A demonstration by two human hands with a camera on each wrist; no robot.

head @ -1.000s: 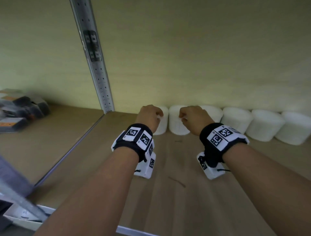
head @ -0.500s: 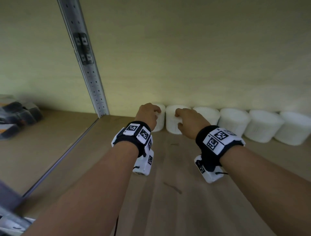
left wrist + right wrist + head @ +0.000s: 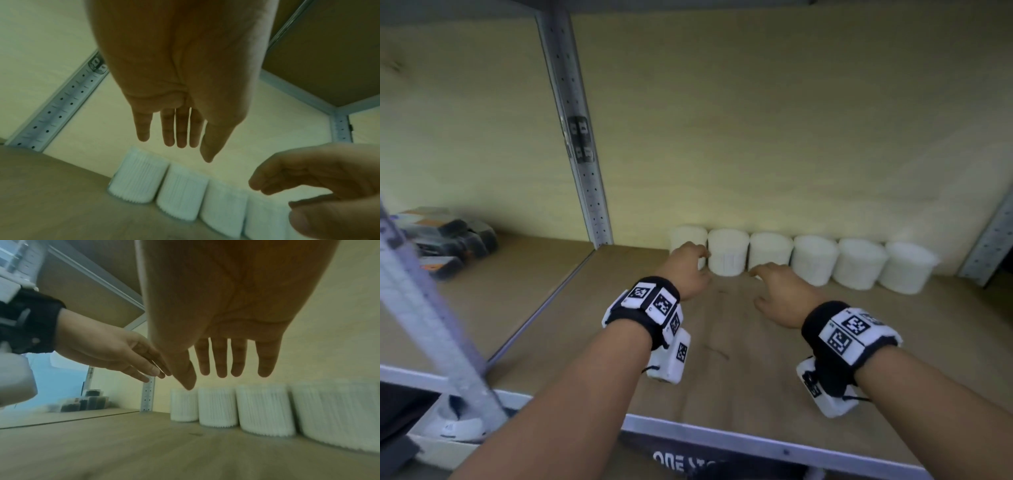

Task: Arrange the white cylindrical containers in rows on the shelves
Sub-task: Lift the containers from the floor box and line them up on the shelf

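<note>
dim, greenish light fills the shelf bay, brightest on the back wall [image 3: 774, 137] just above the containers [image 3: 815, 260], while both wrist views show shadowed, backlit palms, wide-angle bending at the edges and soft motion blur on the nearest upright [image 3: 424, 308].

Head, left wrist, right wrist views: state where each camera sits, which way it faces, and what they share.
Head: on the person's head, facing forward and down into the shelf; both forearms, left hand and right hand show.
Left wrist: under the left wrist, facing along the open palm toward the row of white containers; the right hand enters at lower right.
Right wrist: under the right wrist, low over the shelf board, facing the back wall; the left hand shows at left.
Shared: all three show the containers and both hands.
</note>
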